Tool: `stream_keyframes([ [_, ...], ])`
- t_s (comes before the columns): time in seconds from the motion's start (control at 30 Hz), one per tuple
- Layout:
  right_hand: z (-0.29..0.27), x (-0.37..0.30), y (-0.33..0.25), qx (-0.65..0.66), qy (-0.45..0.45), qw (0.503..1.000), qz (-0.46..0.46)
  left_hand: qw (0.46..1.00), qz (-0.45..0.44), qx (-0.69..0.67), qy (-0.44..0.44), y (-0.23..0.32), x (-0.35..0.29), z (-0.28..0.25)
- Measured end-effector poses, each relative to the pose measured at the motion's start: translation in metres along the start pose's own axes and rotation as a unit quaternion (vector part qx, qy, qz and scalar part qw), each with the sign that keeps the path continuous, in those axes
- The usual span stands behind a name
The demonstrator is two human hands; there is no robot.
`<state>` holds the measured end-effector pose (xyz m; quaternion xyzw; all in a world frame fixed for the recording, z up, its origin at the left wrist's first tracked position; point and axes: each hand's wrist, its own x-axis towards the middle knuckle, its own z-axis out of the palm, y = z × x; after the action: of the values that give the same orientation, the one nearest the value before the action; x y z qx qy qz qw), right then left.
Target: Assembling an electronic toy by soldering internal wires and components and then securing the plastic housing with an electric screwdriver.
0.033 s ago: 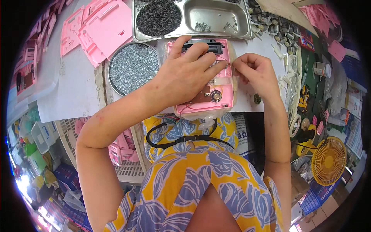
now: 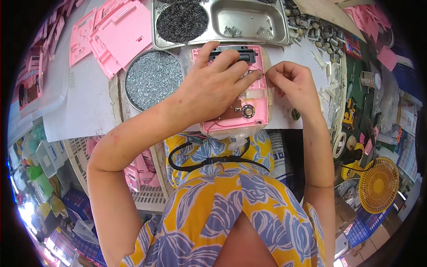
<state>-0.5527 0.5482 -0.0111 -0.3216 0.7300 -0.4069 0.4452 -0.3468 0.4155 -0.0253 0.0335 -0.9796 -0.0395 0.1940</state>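
A pink plastic case (image 2: 263, 116) lies face up in front of me, with a black part (image 2: 247, 55) along its far end. Inside it are thin wires, a brown board (image 2: 227, 113) and a small round speaker (image 2: 248, 111). My left hand (image 2: 218, 80) grips the case from above, fingers spread and bent over it, the index fingertip near its right side; the thumb is hidden. At the right edge of the case, my right hand (image 2: 291, 82) is closed in a pinch. Whatever lies between its fingertips is too small to make out.
Left of the case stands a round bowl of small metal screws (image 2: 153, 78). A steel tray (image 2: 249, 22) with dark springs sits beyond it. Pink panels (image 2: 120, 38) lie at far left, small metal parts (image 2: 318, 35) at far right. A yellow fan guard (image 2: 378, 184) is at right.
My right hand has shifted slightly left, its fingertips closer to the edge of the case. The left hand and the case look the same.
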Motion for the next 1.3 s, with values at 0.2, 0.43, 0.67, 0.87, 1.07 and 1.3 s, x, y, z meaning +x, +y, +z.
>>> stream_keyframes([
  [0.2, 0.012, -0.012, -0.002, -0.055, 0.040, 0.995, -0.072, 1.000, -0.002, -0.003, -0.011, 0.001, 0.002, -0.003],
  [0.43, 0.042, -0.039, -0.012, -0.363, 0.140, 0.884, -0.258, 0.999, -0.010, 0.036, -0.027, 0.009, 0.007, -0.005],
  [0.67, 0.013, -0.011, 0.001, -0.025, 0.045, 0.996, -0.078, 1.000, -0.008, -0.015, -0.001, -0.002, -0.005, -0.006],
  [0.87, 0.016, -0.004, -0.008, 0.018, 0.024, 1.000, -0.005, 0.998, 0.027, -0.060, 0.001, -0.015, -0.021, -0.011],
  [1.07, 0.020, -0.001, -0.005, -0.086, 0.056, 0.994, -0.035, 0.998, 0.046, -0.048, -0.023, -0.018, -0.028, -0.023],
  [1.3, -0.024, 0.013, -0.030, -0.063, -0.076, 0.995, -0.018, 0.993, 0.068, -0.073, -0.063, -0.034, -0.030, -0.027],
])
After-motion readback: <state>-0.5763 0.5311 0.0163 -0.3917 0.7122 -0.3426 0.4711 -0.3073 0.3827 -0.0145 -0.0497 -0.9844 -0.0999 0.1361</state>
